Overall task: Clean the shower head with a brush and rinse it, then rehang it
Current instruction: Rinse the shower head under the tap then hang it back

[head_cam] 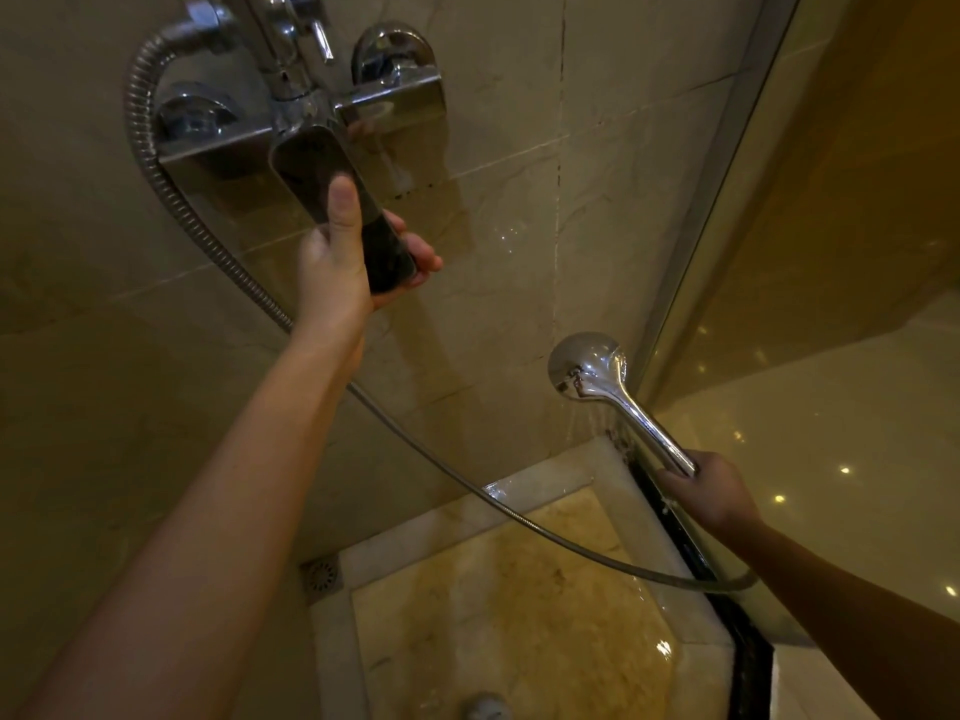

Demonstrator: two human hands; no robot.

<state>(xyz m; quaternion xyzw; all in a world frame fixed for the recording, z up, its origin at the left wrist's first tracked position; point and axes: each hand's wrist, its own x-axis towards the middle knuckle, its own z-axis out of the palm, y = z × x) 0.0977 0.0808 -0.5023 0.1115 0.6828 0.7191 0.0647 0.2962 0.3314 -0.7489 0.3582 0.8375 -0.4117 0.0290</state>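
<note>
— Where is the round chrome hand shower head (587, 365)?
— Low on the right, near the glass panel (831, 210), facing down over the yellowish stone shower floor (519, 615). Thin streams of water fall from it. The right grip (712, 492) has its fingers curled round the end of the handle.
— And the left grip (349, 258)?
— Up at the wall mixer, closed on the flat chrome lever (324, 171): thumb along the top, fingers wrapped beneath.
— The hose?
— The ribbed metal hose (156, 168) leaves the mixer's left side, passes behind the left forearm and loops to the handle's end.
</note>
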